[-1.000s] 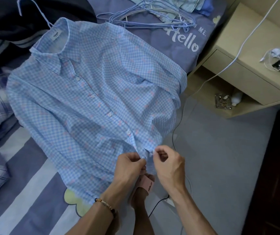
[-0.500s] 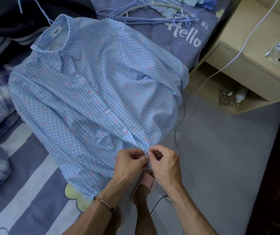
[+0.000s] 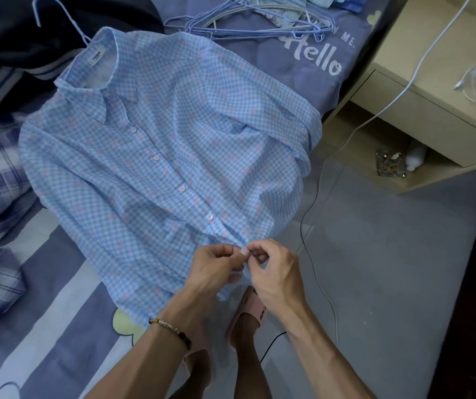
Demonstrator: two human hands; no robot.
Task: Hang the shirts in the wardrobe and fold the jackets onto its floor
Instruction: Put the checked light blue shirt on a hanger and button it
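1. The blue gingham shirt (image 3: 167, 156) is lying buttoned on the bed (image 3: 43, 312), hem at the edge.
2. The left hand (image 3: 216, 264) and right hand (image 3: 274, 269) are pinching its lowest button.
3. Hangers (image 3: 248, 24) are waiting; hanging appears not yet begun.

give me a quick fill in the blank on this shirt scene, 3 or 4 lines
1. Both hands, left hand and right hand, pinch the checked shirt at its ____ edge.
2. The shirt lies spread on the ____.
3. The pile of hangers lies beyond the shirt's ____.
4. The word printed on the bedsheet is ____.

Missing words: bottom; bed; shoulder; Hello
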